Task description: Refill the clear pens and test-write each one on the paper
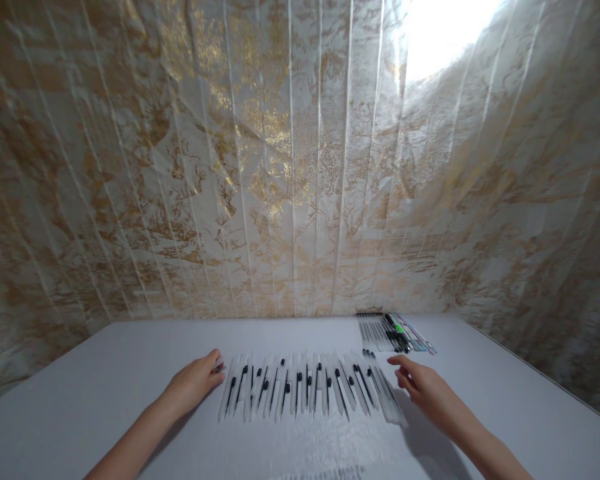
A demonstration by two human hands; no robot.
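A row of clear pen barrels and thin refills with black tips [299,387] lies across the middle of the white table. At the left end of this row is my left hand [197,380], its thumb and fingertips closed around a small clear piece too blurred to name. My right hand [420,387] hovers just past the right end, index finger stretched out and the others loosely bent, holding nothing. Beside it lie several clear barrels close together [387,393], with small black caps [369,353] above them.
Further back on the right of the table [105,400] lies a group of pens [397,333], some black, some coloured, one with a green label. Faint printed marks [330,473] show at the near edge. A patterned gold and white curtain [290,167] hangs behind.
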